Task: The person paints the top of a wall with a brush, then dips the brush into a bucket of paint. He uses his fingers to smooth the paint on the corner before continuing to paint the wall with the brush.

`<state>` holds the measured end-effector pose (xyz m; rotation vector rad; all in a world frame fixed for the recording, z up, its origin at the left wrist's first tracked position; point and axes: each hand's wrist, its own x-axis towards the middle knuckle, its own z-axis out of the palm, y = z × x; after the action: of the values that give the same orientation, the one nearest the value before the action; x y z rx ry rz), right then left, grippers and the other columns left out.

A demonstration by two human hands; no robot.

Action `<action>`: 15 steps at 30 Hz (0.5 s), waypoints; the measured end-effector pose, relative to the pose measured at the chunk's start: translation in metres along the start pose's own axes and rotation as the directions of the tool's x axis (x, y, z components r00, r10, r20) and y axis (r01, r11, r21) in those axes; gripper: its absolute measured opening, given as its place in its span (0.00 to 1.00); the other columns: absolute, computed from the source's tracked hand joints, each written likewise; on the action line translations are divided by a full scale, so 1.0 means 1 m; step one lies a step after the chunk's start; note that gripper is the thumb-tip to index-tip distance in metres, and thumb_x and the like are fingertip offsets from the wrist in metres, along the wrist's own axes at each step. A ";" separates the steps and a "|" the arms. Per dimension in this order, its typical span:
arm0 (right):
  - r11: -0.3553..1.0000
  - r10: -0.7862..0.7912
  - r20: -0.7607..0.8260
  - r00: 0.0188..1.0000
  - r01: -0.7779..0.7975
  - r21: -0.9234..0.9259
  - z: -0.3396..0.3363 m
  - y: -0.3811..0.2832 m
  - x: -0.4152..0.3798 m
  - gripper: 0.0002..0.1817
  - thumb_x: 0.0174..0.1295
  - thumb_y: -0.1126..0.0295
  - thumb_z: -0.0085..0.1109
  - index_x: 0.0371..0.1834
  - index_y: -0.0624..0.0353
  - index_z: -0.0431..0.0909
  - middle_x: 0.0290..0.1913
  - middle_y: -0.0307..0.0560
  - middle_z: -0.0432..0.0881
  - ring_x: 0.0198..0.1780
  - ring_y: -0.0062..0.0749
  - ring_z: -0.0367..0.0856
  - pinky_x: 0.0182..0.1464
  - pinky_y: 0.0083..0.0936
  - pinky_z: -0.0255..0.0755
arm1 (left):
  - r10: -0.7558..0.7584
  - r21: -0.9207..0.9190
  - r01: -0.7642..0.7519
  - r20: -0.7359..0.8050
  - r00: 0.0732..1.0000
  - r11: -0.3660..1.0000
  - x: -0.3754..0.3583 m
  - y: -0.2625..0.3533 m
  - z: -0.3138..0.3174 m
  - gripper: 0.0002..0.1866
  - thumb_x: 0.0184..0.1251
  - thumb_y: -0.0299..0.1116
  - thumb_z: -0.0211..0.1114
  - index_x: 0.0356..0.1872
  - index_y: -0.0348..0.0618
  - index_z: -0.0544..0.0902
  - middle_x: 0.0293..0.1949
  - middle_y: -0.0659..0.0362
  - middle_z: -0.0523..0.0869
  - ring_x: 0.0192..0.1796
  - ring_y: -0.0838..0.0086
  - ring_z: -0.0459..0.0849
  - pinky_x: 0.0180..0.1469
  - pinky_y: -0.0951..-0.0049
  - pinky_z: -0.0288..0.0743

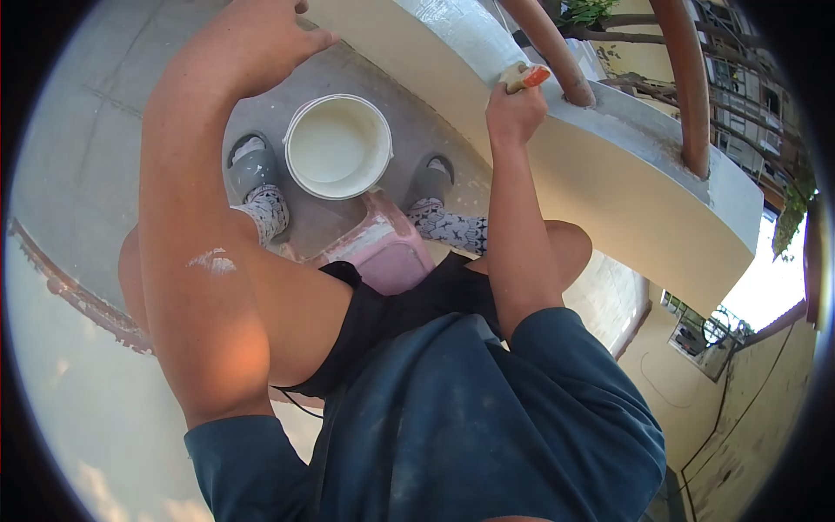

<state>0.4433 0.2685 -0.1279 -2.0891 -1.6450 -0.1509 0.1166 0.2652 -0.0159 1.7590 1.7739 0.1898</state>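
Grey concrete flooring (104, 148) is seen from above, bounded on the far side by a curved cream-painted parapet wall (609, 187). Nearest the camera, a dark blue short-sleeved shirt (452, 418) and black shorts (391, 313) are worn by the seated person, and a smear of pale paint is seen on the forearm of the left arm. A pink plastic stool (391, 252) is partly hidden between the bent knees. Patterned grey-and-white socks and grey slip-on sandals (250, 170) are worn on the feet, which are planted on either side of a round white plastic bucket (337, 146); the bucket stands on the floor just beyond the stool and is filled with off-white paint.

An orange-handled paint roller (520, 76) is clasped in the right hand (515, 113), the fingers being closed around the handle; the white roller sleeve (465, 35) is laid against the top of the parapet, well above the bucket. The left hand (261, 39) is raised towards the parapet's near end, its fingers loosely spread and resting at the wall's edge; whether anything is gripped cannot be told, as the fingertips are cut off by the frame.

Rust-brown curved metal railing bars (691, 87) are fixed on the parapet's grey top. Beyond them, green foliage (591, 10) and neighbouring buildings (748, 96) are seen.
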 end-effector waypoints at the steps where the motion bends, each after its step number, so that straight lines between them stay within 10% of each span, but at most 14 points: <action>1: 0.999 0.039 0.039 0.998 -0.039 0.016 0.010 -0.007 0.003 0.18 0.49 0.75 0.61 0.47 0.61 0.78 0.40 0.57 0.80 0.41 0.56 0.81 0.47 0.45 0.74 | -0.009 -0.011 0.008 -0.031 0.999 1.000 -0.001 0.002 0.001 0.33 0.62 0.52 0.62 0.61 0.37 0.73 0.55 0.42 0.79 0.57 0.53 0.79 0.58 0.61 0.71; 15: 0.995 0.093 0.073 0.993 -0.089 -0.054 -0.011 -0.016 0.004 0.20 0.52 0.76 0.60 0.51 0.56 0.77 0.43 0.55 0.79 0.42 0.55 0.82 0.46 0.43 0.77 | -0.054 -0.009 0.054 0.015 0.998 0.998 -0.006 -0.003 -0.003 0.32 0.62 0.51 0.62 0.61 0.39 0.74 0.57 0.42 0.78 0.58 0.53 0.78 0.58 0.61 0.71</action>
<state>0.4319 0.2695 -0.1120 -2.2283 -1.6007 -0.0864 0.1118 0.2598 -0.0132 1.6995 1.8049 0.1627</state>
